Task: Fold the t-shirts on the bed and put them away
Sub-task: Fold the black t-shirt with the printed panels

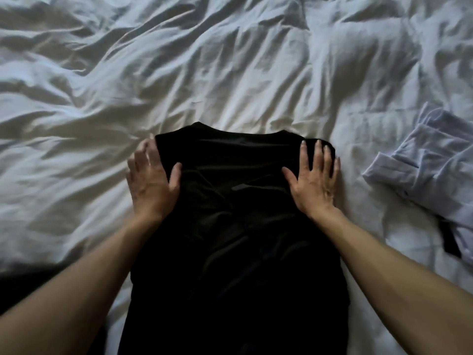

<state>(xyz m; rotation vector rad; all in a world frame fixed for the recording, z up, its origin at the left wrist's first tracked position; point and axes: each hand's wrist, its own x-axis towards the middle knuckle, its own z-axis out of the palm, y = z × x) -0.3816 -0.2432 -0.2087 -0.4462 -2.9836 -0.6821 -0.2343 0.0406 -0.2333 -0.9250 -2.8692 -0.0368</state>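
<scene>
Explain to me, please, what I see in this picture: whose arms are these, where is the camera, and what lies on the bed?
There is no machine here. A person wears one camera on the head, looking forward and down, so the two bare arms come in from the bottom of the picture. The left hand and the right hand both lie flat with straight fingers on the shoulders of a black t-shirt; they press it, they do not grip it. The shirt lies on a wrinkled white duvet, collar away from the person, its sides apparently folded in already. At the right edge lies a light blue shirt, bunched up. Something dark shows at the bottom left; I cannot tell what it is.
</scene>
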